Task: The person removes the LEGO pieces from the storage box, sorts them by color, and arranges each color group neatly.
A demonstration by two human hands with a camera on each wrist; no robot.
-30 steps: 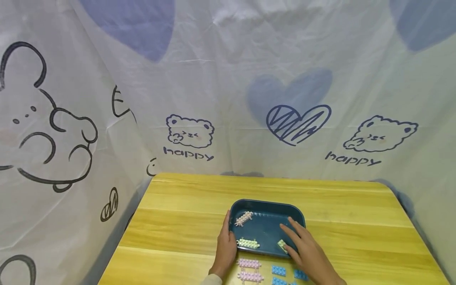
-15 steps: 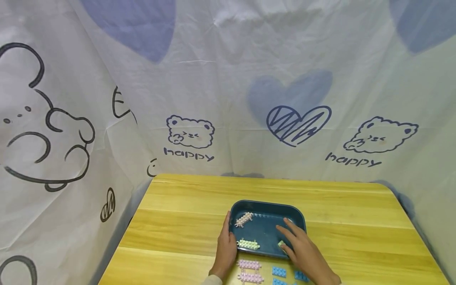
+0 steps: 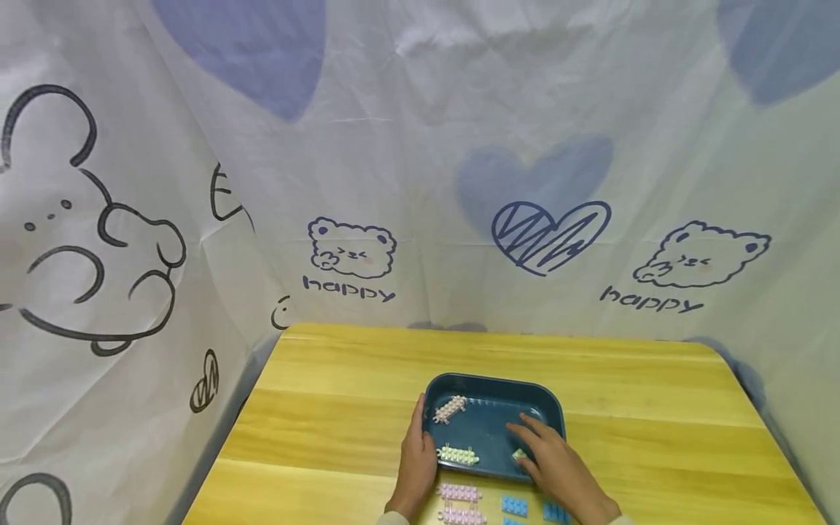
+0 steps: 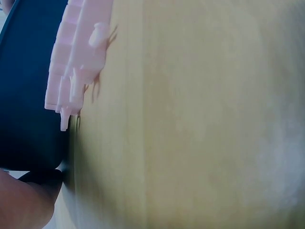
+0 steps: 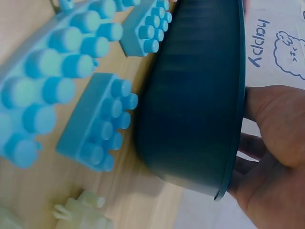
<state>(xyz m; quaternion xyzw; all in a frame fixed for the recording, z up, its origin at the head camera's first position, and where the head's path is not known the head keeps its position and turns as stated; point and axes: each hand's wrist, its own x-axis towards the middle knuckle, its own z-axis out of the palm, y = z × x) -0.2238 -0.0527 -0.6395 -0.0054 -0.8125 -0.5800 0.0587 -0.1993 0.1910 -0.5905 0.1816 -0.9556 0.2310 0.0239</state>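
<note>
A dark teal tray stands on the table. My left hand lies along its left end, fingers straight against the outer wall. Over the right rim reaches my right hand, fingers spread inside the tray, its thumb at a small green brick. Part of that brick is covered by the thumb. In the right wrist view the wall hides the fingertips of the right hand. A pale pink studded strip and a light green one lie in the tray's left half.
Two pink studded strips lie in front of the tray. Several blue bricks are to their right, seen large in the right wrist view, beside a pale green piece. A printed cloth hangs behind the table.
My right hand's fingers have shifted slightly left and toward me, and the thumb covers more of the green brick. The left hand stays on the tray. The head view has tilted slightly.
</note>
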